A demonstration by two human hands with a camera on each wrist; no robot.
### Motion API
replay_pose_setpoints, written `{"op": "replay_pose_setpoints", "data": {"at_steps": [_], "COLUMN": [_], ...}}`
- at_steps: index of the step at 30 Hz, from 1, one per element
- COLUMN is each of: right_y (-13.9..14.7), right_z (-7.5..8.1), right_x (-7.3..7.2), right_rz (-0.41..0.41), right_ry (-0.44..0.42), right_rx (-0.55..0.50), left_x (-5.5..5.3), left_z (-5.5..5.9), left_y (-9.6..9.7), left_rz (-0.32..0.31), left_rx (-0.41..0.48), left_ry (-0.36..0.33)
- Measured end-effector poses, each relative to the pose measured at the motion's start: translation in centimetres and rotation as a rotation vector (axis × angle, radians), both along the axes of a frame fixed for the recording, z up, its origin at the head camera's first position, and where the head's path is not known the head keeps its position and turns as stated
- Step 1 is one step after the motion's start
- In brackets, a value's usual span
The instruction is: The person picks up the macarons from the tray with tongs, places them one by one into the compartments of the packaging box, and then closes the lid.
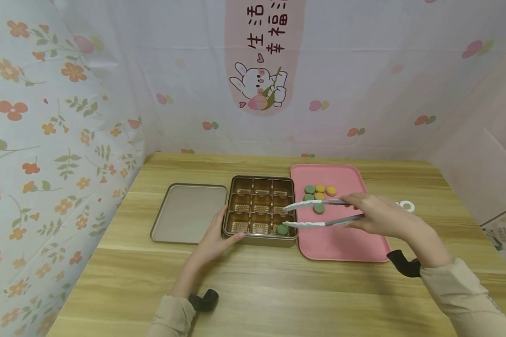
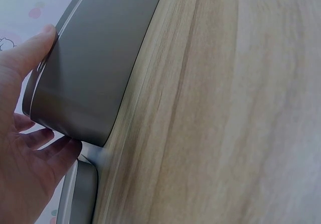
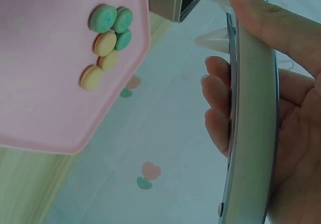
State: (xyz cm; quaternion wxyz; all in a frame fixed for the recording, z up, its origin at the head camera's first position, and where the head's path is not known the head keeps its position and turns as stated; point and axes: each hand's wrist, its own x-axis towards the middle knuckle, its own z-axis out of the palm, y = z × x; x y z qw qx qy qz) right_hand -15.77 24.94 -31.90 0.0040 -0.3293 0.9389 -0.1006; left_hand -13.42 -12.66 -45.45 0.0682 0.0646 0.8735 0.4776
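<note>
With thumb and fingers around its near left corner, my left hand (image 1: pixel 214 238) grips a metal tin (image 1: pixel 261 241) holding a gold divided insert. In the left wrist view, the thumb lies along the tin's rim and the fingers curl against its side. My right hand (image 1: pixel 377 214) grips a pair of tongs (image 1: pixel 335 220) with white tips. Their arms are spread apart, with nothing between the tips, over the tin's right column. One green macaron (image 1: pixel 282 230) sits in the near right compartment, just below the lower tip. The other compartments hold nothing.
Right of the tin lies a pink tray (image 1: pixel 337 248) with several green and yellow macarons (image 3: pixel 104 43) grouped together. A flat metal lid (image 1: pixel 189 213) lies to the left of the tin. A patterned curtain (image 1: pixel 185 93) hangs behind the wooden table (image 1: pixel 253 285).
</note>
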Motion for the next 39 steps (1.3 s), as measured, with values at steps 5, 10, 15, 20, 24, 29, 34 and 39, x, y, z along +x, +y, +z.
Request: {"op": "replay_pose_setpoints", "data": {"at_steps": [5,10,15,20,24,29,34,39], "right_y": [0.9,2.1,3.3,4.2,4.8,5.5,6.2,7.1], "right_z": [0.3,0.4,0.1,-0.7,-1.4,-2.3,-3.1,-3.9], "right_x": [0.0,0.0,-0.1,-0.1,-0.1,-0.2,-0.3,-0.4], "right_rz": [-0.03,-0.078,-0.135,-0.154,-0.158,-0.156,-0.168,-0.183], "right_ry": [0.017,-0.009,-0.026,-0.021,-0.006,0.03,0.029,0.018], "right_rx": [-0.011,-0.029,-0.04,-0.07,-0.088,-0.096,-0.097,-0.102], "left_x": [0.0,0.0,0.0,0.1,0.1,0.1,0.1,0.1], "left_z": [-0.1,-0.1,-0.1,0.0,0.1,0.2,0.3,0.3], "left_y": [-0.1,-0.1,0.0,0.0,0.0,0.0,0.0,0.1], "left_rz": [0.002,-0.001,0.001,0.002,0.003,-0.001,0.0,-0.001], "left_rx": [0.001,0.0,0.001,-0.009,-0.016,-0.018,-0.017,-0.022], "left_ry": [0.0,-0.003,-0.001,-0.007,-0.009,-0.005,-0.007,-0.006]}}
